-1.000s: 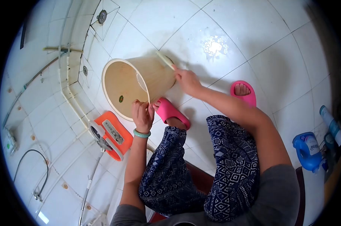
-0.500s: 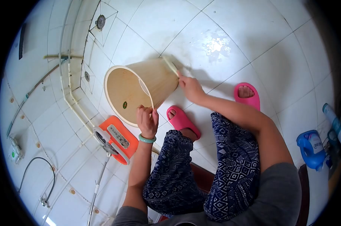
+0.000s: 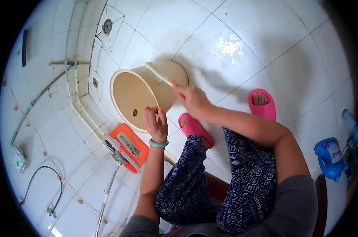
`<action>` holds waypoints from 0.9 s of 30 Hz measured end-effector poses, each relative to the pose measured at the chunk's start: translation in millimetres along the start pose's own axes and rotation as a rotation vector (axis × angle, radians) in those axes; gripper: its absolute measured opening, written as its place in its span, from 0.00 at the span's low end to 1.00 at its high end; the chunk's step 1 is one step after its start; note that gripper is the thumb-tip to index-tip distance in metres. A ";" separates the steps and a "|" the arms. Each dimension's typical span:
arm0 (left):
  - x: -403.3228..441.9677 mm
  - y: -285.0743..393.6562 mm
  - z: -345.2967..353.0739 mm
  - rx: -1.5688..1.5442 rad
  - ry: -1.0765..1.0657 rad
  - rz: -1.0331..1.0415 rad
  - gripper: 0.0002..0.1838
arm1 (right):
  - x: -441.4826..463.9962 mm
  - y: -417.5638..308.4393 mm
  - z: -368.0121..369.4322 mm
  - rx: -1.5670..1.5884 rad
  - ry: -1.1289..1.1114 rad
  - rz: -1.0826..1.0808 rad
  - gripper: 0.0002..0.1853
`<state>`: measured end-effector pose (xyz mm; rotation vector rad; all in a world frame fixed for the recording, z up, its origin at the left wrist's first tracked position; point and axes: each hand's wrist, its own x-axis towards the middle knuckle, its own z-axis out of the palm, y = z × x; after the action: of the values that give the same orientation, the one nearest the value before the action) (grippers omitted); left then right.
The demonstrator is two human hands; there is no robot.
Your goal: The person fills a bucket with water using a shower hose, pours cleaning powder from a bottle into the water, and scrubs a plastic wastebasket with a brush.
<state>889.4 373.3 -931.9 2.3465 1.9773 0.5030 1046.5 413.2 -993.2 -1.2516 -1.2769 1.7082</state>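
Note:
A cream bucket [image 3: 163, 85] lies on its side on the tiled floor, its mouth facing left. Closed on the bucket's rim is my left hand [image 3: 156, 121], with a pale green bangle [image 3: 158, 143] at its wrist. My right hand [image 3: 191, 102] grips a pale, long-handled brush [image 3: 157, 72], whose head lies over the upper side of the bucket. Inside the bucket, a small green mark [image 3: 135, 113] shows on the wall.
An orange scale [image 3: 138, 147] stands beside a shower head [image 3: 115, 148] at the left. Pink slippers [image 3: 262, 103] are on my feet. A blue bottle [image 3: 330, 158] is at the right. Floor drains [image 3: 107, 26] and a wet patch [image 3: 228, 48] lie beyond the bucket.
My right hand has moved left with the brush, from the bucket's base end toward its middle. My left hand stays on the rim. The whole view has shifted a little.

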 end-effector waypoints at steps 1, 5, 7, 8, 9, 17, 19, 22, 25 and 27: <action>0.0 0.2 0.7 0.002 0.007 0.005 0.05 | 6.3 27.2 4.9 -0.152 0.055 -0.073 0.13; -2.1 -2.9 -0.6 0.004 -0.043 -0.047 0.05 | -31.3 8.6 -19.1 -0.071 -0.071 -0.051 0.25; 0.5 1.5 -0.4 0.003 -0.003 -0.005 0.05 | -29.2 2.1 -18.0 -0.070 -0.067 -0.086 0.24; -0.4 1.2 1.2 0.003 -0.002 -0.006 0.05 | -24.6 -1.7 -16.8 -0.069 -0.053 -0.124 0.23; -1.2 0.1 1.3 0.009 0.004 0.003 0.05 | -11.1 -8.1 -15.0 -0.089 -0.040 -0.139 0.22; 1.2 -3.9 4.9 -0.014 0.030 0.007 0.05 | -14.8 -21.4 -21.8 -0.094 -0.068 -0.152 0.18; 1.6 -0.1 6.4 0.004 0.041 -0.016 0.06 | -15.4 -18.7 -21.8 -0.111 -0.097 -0.109 0.17; 1.3 1.1 4.1 0.001 0.022 -0.040 0.06 | 13.4 -18.4 -7.2 -0.100 -0.023 -0.176 0.22; 0.9 -0.8 4.4 -0.004 -0.004 -0.045 0.06 | 27.4 -13.0 -2.4 -0.245 0.037 -0.249 0.23; 3.2 1.4 5.3 -0.012 0.019 -0.040 0.06 | 22.8 3.7 -4.8 -0.367 0.049 -0.157 0.24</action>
<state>892.5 377.1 -935.9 2.2985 2.0196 0.5353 1043.7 434.0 -1004.0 -1.3453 -1.6642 1.3653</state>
